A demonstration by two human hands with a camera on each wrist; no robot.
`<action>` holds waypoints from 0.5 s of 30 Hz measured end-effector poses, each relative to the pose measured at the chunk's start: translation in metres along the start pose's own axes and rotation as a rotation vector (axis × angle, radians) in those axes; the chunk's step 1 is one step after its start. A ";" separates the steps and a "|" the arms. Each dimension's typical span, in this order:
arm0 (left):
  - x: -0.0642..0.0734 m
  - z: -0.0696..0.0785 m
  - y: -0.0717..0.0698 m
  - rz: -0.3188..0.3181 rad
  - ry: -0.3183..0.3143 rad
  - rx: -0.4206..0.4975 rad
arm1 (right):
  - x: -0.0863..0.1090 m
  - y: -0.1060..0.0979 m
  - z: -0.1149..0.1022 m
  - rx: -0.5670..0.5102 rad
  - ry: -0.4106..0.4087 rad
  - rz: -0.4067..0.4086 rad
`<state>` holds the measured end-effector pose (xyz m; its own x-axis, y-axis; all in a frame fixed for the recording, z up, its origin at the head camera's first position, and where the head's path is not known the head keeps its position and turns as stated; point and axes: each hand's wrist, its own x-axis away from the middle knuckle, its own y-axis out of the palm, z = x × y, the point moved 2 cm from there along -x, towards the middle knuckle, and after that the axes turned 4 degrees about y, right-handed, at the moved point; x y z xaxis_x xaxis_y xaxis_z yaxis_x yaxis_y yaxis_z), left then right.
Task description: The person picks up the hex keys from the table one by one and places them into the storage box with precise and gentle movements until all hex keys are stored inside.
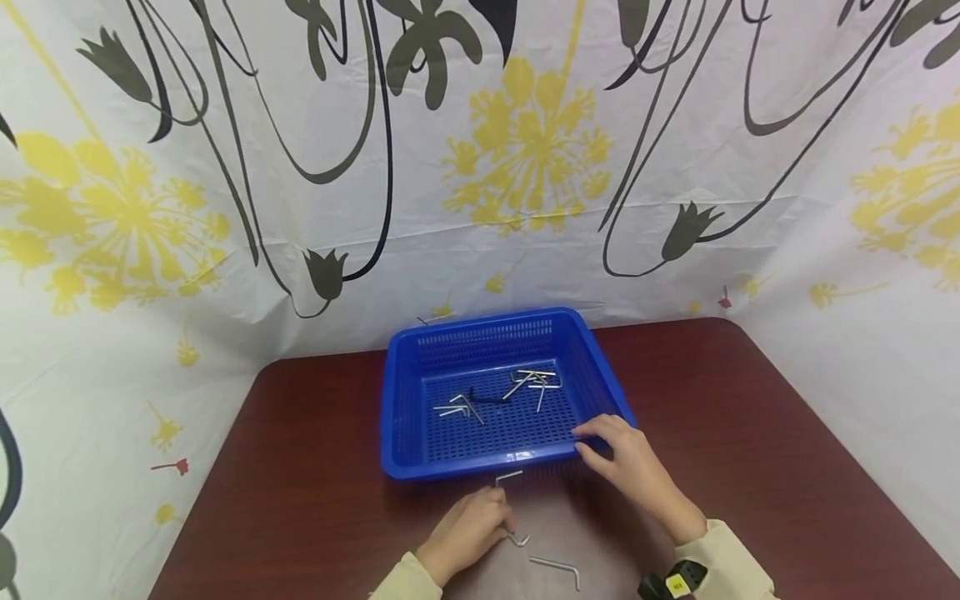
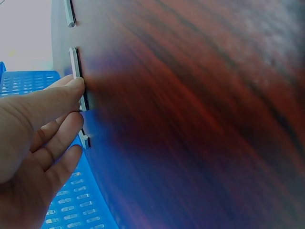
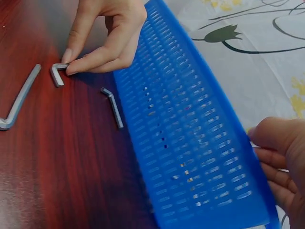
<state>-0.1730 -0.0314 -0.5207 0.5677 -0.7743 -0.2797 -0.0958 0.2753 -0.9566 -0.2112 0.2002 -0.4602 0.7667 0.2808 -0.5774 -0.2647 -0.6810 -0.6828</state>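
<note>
My left hand (image 1: 467, 532) pinches a silver hex key (image 3: 57, 75) between thumb and fingers, low over the table. Its short bent end sticks out past the fingertips. One loose hex key (image 1: 555, 565) lies to the right, nearer the front; another hex key (image 3: 114, 109) lies between the left hand and the basket. My right hand (image 1: 630, 462) holds the front rim of the blue basket (image 1: 480, 468) near its right corner, thumb outside and fingers over the edge. Several hex keys (image 1: 534, 380) lie inside the basket in two loose groups, with a dark one (image 1: 489, 401) between them.
The dark red-brown wooden table (image 1: 315, 450) extends on both sides of the basket. A white patterned cloth (image 1: 420, 200) hangs behind the table and along its sides. My right wrist wears a black band with a yellow-marked device (image 1: 678, 582).
</note>
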 end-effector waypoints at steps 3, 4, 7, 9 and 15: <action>0.001 0.000 0.001 -0.006 -0.002 -0.012 | 0.004 0.002 0.003 -0.010 0.004 0.017; 0.001 0.000 0.001 -0.002 -0.002 -0.013 | 0.005 0.003 0.003 -0.014 0.001 0.023; 0.002 0.001 -0.001 0.012 -0.010 -0.003 | 0.006 0.004 0.005 -0.018 -0.005 0.038; 0.003 0.002 -0.004 0.026 -0.013 0.016 | 0.007 0.005 0.006 -0.024 -0.016 0.049; 0.003 0.007 -0.024 0.090 0.017 0.069 | 0.007 0.005 0.006 -0.045 -0.031 0.061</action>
<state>-0.1631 -0.0365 -0.4977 0.5455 -0.7538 -0.3664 -0.0891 0.3826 -0.9196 -0.2111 0.2028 -0.4709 0.7310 0.2582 -0.6316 -0.2837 -0.7268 -0.6255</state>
